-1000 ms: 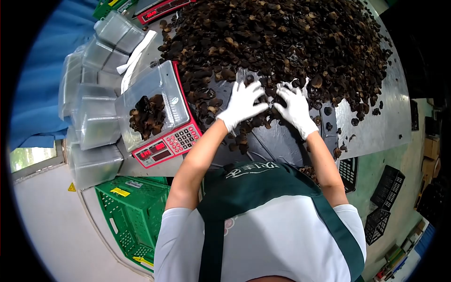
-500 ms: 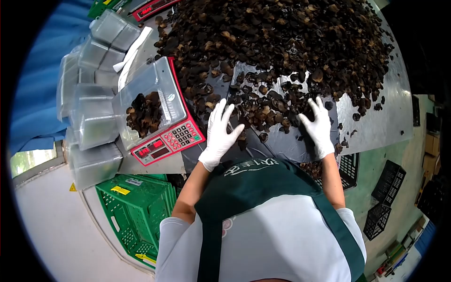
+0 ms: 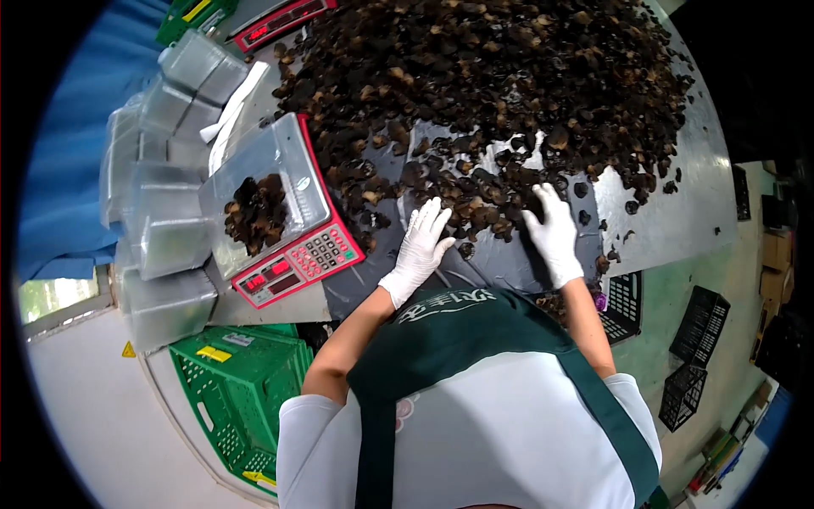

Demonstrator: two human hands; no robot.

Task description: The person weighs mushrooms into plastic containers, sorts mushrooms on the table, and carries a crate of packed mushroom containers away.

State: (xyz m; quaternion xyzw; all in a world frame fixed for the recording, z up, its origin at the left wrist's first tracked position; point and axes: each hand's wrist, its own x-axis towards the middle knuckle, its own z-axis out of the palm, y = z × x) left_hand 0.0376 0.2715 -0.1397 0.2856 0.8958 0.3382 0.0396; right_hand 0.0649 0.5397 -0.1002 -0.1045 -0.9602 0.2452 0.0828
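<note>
A large heap of wood ear mushrooms (image 3: 509, 68), dark brown and curled, spreads over the metal table, with looser pieces along its near edge. My left hand (image 3: 417, 253), in a white glove, rests by that edge with fingers stretched and thumb apart. On the other side of the loose pieces is my right hand (image 3: 555, 239), also gloved and open, its fingertips among the mushrooms. Nothing shows gripped in either hand. To the left, a red digital scale (image 3: 339, 246) carries a clear plastic container (image 3: 297, 165) with a small pile of mushrooms inside.
Stacks of clear plastic containers (image 3: 174, 242) line the table's left side, near a white strip (image 3: 237, 110). A second red scale (image 3: 284, 25) stands at the far left. Green crates (image 3: 246, 382) sit below on the left, and black crates (image 3: 699, 327) on the floor at right.
Both hands have come closer together: the left has shifted right and slightly nearer me, the right a little leftward. The scale's container still holds its mushroom pile.
</note>
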